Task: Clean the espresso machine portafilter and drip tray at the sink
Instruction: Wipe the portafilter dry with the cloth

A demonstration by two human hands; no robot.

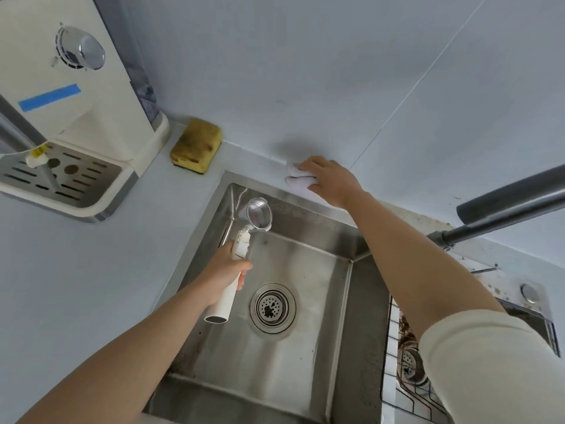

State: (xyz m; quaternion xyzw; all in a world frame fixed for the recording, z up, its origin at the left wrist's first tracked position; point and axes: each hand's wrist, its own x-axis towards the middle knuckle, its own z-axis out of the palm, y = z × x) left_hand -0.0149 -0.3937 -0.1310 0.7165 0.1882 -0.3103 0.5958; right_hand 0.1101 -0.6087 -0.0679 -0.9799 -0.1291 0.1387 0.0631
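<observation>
A portafilter (241, 258) with a white cylindrical handle and a round steel basket head is held over the stainless steel sink (318, 347), above its left rear part. Its long axis runs from the open handle end, nearest the viewer and low, up and away to the basket head near the sink's back left corner; the open mouth of the basket is turned up towards the camera. The handle is gripped about midway by the left hand (227, 269), with fingers wrapped round it. The right hand (328, 179) is stretched to the back rim of the sink, against the pale wall, where a small white crumpled cloth (296, 179) is held under curled fingers. A round perforated drain strainer (273, 307) is seen in the sink floor, just right of the handle end. On the pale grey worktop (91, 270) to the left a cream espresso machine (91, 111) is set, marked with a strip of blue tape (49, 97), and its slotted metal drip tray (76, 179) is seated at its base. A worn yellow sponge (196, 145) is propped at the wall between machine and sink. A dark grey tap spout (504, 206) reaches in from the right, above the right forearm, and a second basin with a wire rack (406, 393) is partly hidden by the cream sleeve (489, 362).
</observation>
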